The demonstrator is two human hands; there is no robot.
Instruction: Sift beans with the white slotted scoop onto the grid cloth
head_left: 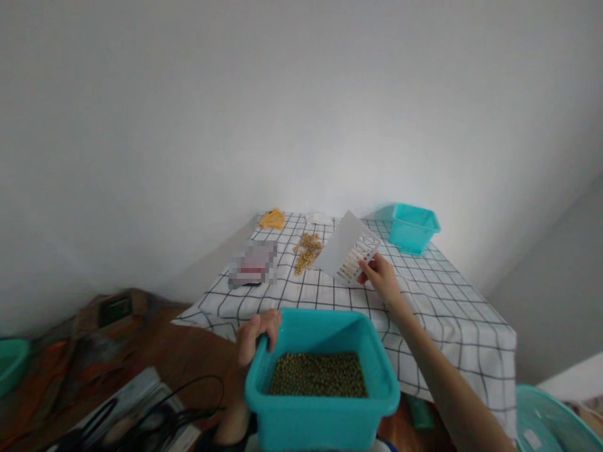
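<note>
My left hand (258,336) is closed over the left rim of a teal plastic tub (325,417) at the table's front edge. Small greenish-brown beans (318,375) cover its bottom. My right hand (378,276) grips a white slotted board (343,242) by its right edge, tilted above the checked cloth. A row of slots runs along the gripped side. Just left of the board lies a loose heap of yellowish beans or kernels (308,251), partly behind its corner.
A second teal tub (414,227) stands at the back right of the checked tablecloth (282,292). Yellow gloves or cloth (272,219) lie at the back left, near a blurred-out flat object (254,263). Cables (164,414) and boxes clutter the floor at left.
</note>
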